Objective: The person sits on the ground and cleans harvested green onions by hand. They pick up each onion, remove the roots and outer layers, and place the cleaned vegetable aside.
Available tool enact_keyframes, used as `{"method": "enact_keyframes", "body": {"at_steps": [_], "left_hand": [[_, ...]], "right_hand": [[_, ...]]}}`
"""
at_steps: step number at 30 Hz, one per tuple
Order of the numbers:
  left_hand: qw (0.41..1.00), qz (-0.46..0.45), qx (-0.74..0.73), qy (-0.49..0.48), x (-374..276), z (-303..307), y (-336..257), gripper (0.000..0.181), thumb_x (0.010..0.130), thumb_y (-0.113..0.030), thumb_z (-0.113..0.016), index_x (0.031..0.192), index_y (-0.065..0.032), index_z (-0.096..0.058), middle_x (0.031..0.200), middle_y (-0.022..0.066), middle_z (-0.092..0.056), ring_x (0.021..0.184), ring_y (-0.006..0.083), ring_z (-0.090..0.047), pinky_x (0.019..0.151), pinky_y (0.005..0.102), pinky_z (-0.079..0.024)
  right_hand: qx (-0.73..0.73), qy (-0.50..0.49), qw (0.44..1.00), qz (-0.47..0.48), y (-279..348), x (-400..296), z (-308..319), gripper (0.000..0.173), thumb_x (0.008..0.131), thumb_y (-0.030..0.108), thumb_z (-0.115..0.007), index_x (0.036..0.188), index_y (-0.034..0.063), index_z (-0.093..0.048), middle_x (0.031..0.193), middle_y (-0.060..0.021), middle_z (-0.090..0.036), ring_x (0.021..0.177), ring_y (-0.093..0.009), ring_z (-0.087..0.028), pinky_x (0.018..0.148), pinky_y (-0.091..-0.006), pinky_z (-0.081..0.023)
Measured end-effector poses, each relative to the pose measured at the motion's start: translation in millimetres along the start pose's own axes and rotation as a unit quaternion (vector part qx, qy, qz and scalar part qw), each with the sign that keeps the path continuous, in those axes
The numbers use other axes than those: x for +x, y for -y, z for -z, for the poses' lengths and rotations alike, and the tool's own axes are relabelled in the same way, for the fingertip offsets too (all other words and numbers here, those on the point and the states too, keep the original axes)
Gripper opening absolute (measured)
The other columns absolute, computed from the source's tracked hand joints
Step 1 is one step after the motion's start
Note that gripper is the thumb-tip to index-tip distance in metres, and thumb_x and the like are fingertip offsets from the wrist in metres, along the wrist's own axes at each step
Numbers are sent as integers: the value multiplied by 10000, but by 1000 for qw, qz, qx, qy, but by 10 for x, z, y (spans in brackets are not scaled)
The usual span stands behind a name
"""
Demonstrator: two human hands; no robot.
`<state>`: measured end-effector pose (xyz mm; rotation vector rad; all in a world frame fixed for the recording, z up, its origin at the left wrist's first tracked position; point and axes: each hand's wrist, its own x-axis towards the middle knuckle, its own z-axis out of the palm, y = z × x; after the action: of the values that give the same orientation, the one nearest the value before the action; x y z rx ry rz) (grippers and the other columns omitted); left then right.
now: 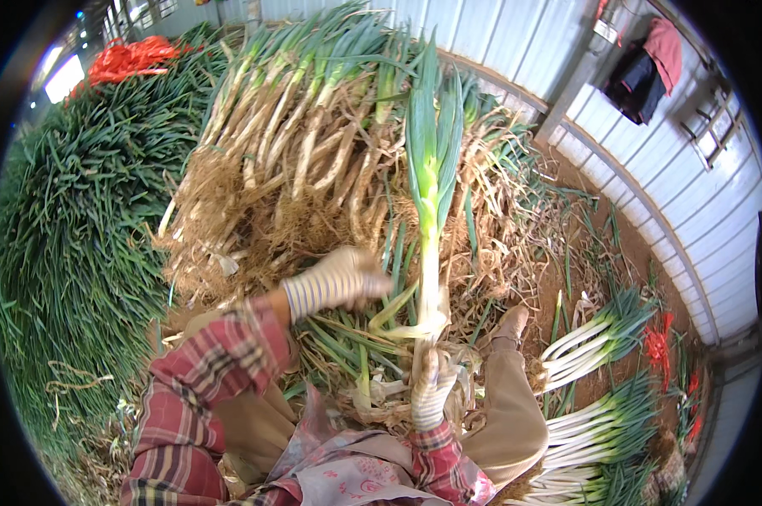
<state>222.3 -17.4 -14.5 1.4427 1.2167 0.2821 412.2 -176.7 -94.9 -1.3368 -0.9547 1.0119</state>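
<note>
A large green onion [428, 253] stands out in front of me, its leaves pointing away and its white stalk towards me. My right hand [433, 386], in a striped knit glove, grips it near the root end. A loose outer leaf [397, 329] hangs bent from the left side of the stalk. Left of the stalk is my left hand [337, 281], also gloved and blurred by motion. Whether its fingers hold anything cannot be made out. Stripped leaves and husks [368, 386] lie between my legs.
Unpeeled green onions with dry roots [292, 145] are heaped ahead. A tall mass of green leaves [96, 183] fills the left, with red plastic ties [134, 57] on top. Clean white-stalked onions [590, 430] lie in bunches at right. A corrugated metal wall [659, 171] curves behind.
</note>
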Motion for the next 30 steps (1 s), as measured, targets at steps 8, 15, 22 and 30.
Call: {"method": "enact_keyframes", "body": {"at_steps": [8, 15, 22, 30], "left_hand": [[861, -122, -456, -191, 167, 417, 132, 292, 813, -214, -706, 1014, -22, -615, 893, 108, -666, 748, 212, -641, 711, 373, -550], [856, -161, -452, -193, -9, 581, -52, 400, 706, -102, -783, 1054, 40, -645, 959, 120, -681, 870, 239, -634, 874, 351, -462], [837, -173, -463, -235, -48, 720, 123, 379, 620, 19, -816, 969, 71, -677, 895, 144, -697, 776, 230, -653, 779, 332, -505], [833, -9, -444, -330, -207, 800, -67, 318, 609, 35, -804, 907, 24, -693, 810, 155, -688, 709, 251, -654, 662, 357, -534]], "right_hand": [[-184, 72, 972, 125, -139, -30, -256, 468, 974, 394, -446, 848, -21, -622, 568, -51, -518, 480, -105, -424, 440, -293, -354], [79, 188, 979, 5, 362, 1081, -1101, 533, 880, 349, -622, 1191, -76, -544, 910, -104, -642, 683, -146, -592, 628, -271, -521], [242, 163, 954, -70, 604, 984, -1636, 230, 877, 123, -643, 1010, -63, -629, 849, -64, -648, 685, -116, -587, 622, -233, -486], [-315, 80, 944, 55, -123, 810, -1433, 126, 856, 78, -595, 805, -24, -647, 595, -67, -586, 511, -144, -559, 489, -288, -518]]}}
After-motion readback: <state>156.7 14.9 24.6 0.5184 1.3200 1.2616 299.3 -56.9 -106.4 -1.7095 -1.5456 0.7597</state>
